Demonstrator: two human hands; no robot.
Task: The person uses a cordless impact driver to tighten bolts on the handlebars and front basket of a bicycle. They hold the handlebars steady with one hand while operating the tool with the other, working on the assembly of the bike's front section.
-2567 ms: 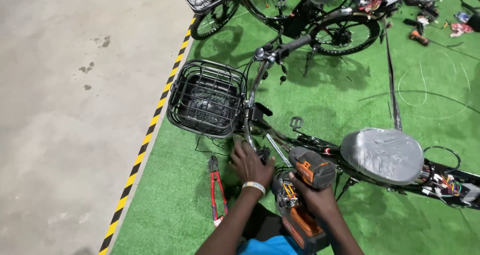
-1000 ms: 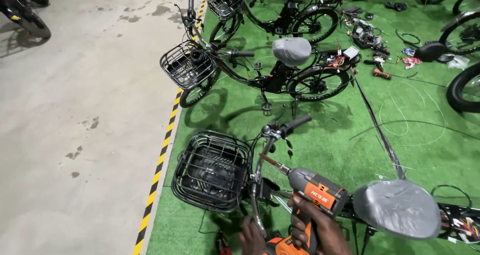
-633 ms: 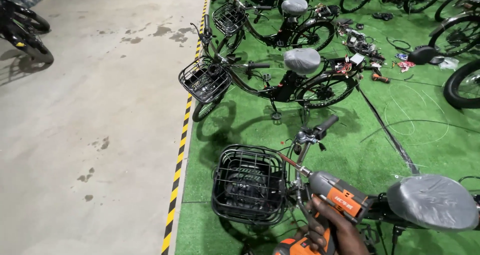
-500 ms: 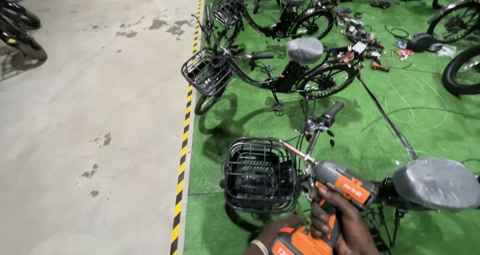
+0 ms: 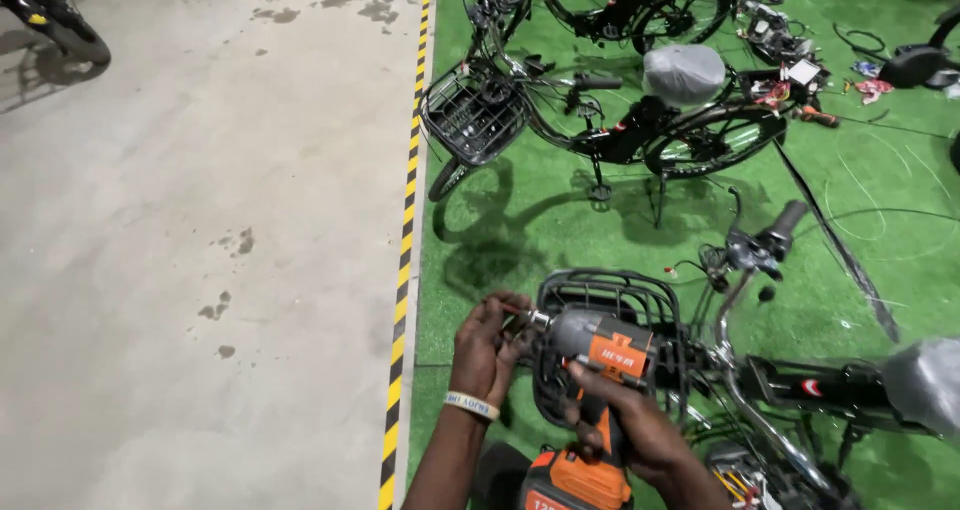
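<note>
My right hand (image 5: 632, 422) grips the handle of an orange and grey cordless drill (image 5: 592, 370), whose nose points left. My left hand (image 5: 487, 345), with a white wristband, pinches the drill's chuck and bit at the tip. Both hands are in front of the black wire basket (image 5: 640, 295) of the nearest bicycle, whose handlebar grip (image 5: 782, 225) rises to the right. The frame (image 5: 830, 385) of that bicycle runs to the right edge, ending in a grey wrapped saddle (image 5: 925, 382).
Another bicycle (image 5: 610, 120) with a wire basket (image 5: 472, 110) and wrapped saddle (image 5: 683, 72) stands further off on the green turf. A yellow-black striped line (image 5: 408, 240) divides the turf from the concrete floor (image 5: 200, 240). Cables and small parts (image 5: 800, 45) lie at the top right.
The view has swung left and down. The drill has turned from pointing at the handlebar stem to pointing left in front of the basket, and my left hand has come up onto its tip.
</note>
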